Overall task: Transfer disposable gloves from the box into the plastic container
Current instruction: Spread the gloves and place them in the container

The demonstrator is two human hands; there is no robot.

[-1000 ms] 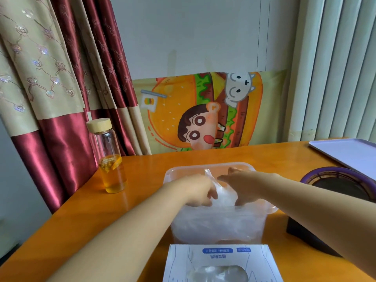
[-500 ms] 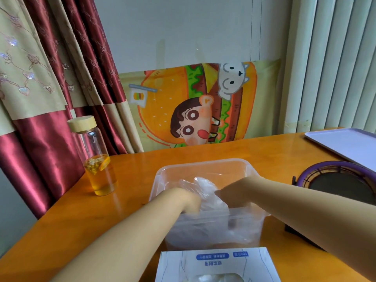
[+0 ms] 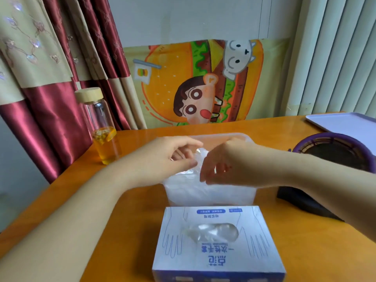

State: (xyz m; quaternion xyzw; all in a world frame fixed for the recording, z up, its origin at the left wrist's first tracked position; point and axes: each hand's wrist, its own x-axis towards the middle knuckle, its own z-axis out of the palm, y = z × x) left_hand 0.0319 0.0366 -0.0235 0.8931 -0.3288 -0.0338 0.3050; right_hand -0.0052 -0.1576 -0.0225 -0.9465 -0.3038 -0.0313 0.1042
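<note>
A clear plastic container (image 3: 249, 197) stands in the middle of the table, filled with thin transparent disposable gloves (image 3: 203, 192). One crumpled glove (image 3: 200, 157) sticks up above the rim between my hands. My left hand (image 3: 173, 157) hovers over the container's left side, thumb out and fingers loosely bent. My right hand (image 3: 225, 165) hovers over the right side with its fingers hanging loosely curled, touching the raised film. The white and blue glove box (image 3: 217, 247) lies nearest to me, with gloves (image 3: 211, 233) showing in its top opening.
A glass bottle (image 3: 101, 127) with a wooden lid and yellow liquid stands at the table's left edge. A round purple-rimmed black device (image 3: 335, 153) sits at the right, a pale tray (image 3: 345, 123) behind it. Curtains hang at the left, a cartoon poster at the back.
Both hands have come up out of the container, where they pressed the gloves down. The view has tilted down, so the whole glove box shows.
</note>
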